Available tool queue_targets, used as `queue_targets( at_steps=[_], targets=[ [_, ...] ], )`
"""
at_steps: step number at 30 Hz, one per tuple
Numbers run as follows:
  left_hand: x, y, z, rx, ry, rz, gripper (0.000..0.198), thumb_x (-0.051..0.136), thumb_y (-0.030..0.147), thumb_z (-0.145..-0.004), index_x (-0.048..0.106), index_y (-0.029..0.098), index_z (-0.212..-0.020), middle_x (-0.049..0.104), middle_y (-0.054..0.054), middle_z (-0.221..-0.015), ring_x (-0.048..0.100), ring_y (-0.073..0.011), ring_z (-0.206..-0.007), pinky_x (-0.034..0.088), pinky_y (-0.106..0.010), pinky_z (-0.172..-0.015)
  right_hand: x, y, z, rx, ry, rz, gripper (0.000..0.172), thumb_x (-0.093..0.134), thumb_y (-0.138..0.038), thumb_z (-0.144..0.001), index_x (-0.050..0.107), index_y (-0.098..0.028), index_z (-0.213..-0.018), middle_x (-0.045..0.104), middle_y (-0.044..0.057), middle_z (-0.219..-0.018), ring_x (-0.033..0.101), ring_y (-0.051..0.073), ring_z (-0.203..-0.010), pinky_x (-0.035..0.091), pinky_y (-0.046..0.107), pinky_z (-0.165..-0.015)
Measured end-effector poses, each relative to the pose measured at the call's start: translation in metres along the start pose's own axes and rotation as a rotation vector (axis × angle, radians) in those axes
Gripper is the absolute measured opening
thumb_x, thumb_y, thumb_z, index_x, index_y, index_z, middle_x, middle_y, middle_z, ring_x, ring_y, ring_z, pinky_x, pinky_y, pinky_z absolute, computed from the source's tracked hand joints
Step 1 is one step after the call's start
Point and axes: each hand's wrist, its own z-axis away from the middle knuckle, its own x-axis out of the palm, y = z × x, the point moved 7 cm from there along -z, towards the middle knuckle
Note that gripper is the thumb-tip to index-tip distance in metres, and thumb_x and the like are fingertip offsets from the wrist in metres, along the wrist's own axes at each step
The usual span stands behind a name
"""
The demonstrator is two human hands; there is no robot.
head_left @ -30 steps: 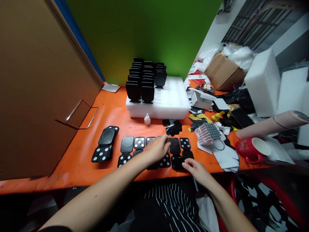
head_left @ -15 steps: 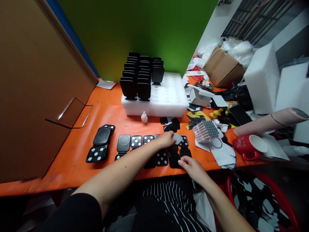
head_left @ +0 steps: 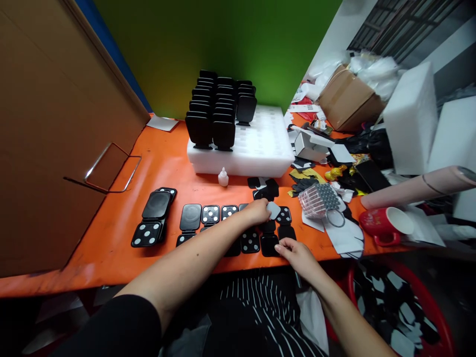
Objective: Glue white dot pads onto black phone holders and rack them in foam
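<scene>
In my left hand (head_left: 258,212) a light grey rounded-square sheet (head_left: 273,210) is pinched by one edge, over the upper end of a black hinged case. My right hand (head_left: 297,254) is closed at the right edge of that black hinged case (head_left: 268,246), thumb and fingertips against its lower half. Just right of it lies another black case (head_left: 286,232), its upper half bearing grey dots (head_left: 283,214). More open cases form a row to the left, such as the dotted one (head_left: 250,241) and the plain-topped one (head_left: 191,217). My left forearm hides part of the row.
Stacked cases (head_left: 149,234) lie at the left near a bent metal wire handle (head_left: 111,168). A white foam block (head_left: 241,163) holds several upright black pieces (head_left: 210,124). A small dropper bottle (head_left: 223,177), black scraps (head_left: 267,190), a red mug (head_left: 385,225) and clutter surround the row.
The whole view has shifted slightly. Both hands stay almost where they were, the left still with the grey sheet and the right still at the case's edge.
</scene>
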Motion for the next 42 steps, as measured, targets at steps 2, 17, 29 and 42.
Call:
queue_targets(
  at_steps=[2, 17, 29, 42],
  targets=[
    [0.001, -0.001, 0.0, 0.002, 0.003, 0.005, 0.013, 0.05, 0.019, -0.077, 0.051, 0.018, -0.09, 0.064, -0.001, -0.069, 0.06, -0.013, -0.06, 0.041, -0.02, -0.053, 0.001, 0.0, 0.001, -0.006, -0.007, 0.001, 0.024, 0.046, -0.041, -0.075, 0.051, -0.02, -0.064, 0.051, -0.003, -0.058, 0.046, 0.013, -0.056, 0.032, 0.023, -0.053],
    [0.0, 0.0, 0.001, 0.0, 0.005, -0.036, 0.017, 0.049, 0.019, -0.076, 0.052, 0.018, -0.092, 0.066, -0.002, -0.075, 0.061, -0.0144, -0.067, 0.043, -0.021, -0.059, -0.002, -0.01, 0.001, 0.002, 0.098, 0.226, 0.03, 0.044, -0.042, -0.077, 0.038, -0.021, -0.057, 0.044, -0.004, -0.052, 0.042, 0.013, -0.052, 0.027, 0.023, -0.051],
    [-0.006, 0.005, 0.007, -0.022, 0.012, -0.092, 0.019, 0.05, 0.023, -0.078, 0.052, 0.02, -0.096, 0.066, -0.002, -0.082, 0.062, -0.0147, -0.072, 0.043, -0.021, -0.062, -0.001, -0.015, -0.012, -0.01, 0.021, 0.503, 0.029, 0.046, -0.041, -0.077, 0.042, -0.02, -0.059, 0.049, -0.002, -0.055, 0.045, 0.013, -0.055, 0.021, 0.023, -0.048],
    [-0.006, 0.004, 0.003, -0.024, -0.018, -0.096, 0.02, 0.05, 0.021, -0.074, 0.053, 0.019, -0.094, 0.066, -0.002, -0.078, 0.061, -0.0151, -0.069, 0.043, -0.021, -0.058, -0.02, -0.019, -0.015, 0.016, 0.101, 0.652, 0.034, 0.039, -0.046, -0.082, 0.053, -0.02, -0.064, 0.058, 0.003, -0.061, 0.053, 0.019, -0.06, 0.027, 0.027, -0.051]
  ],
)
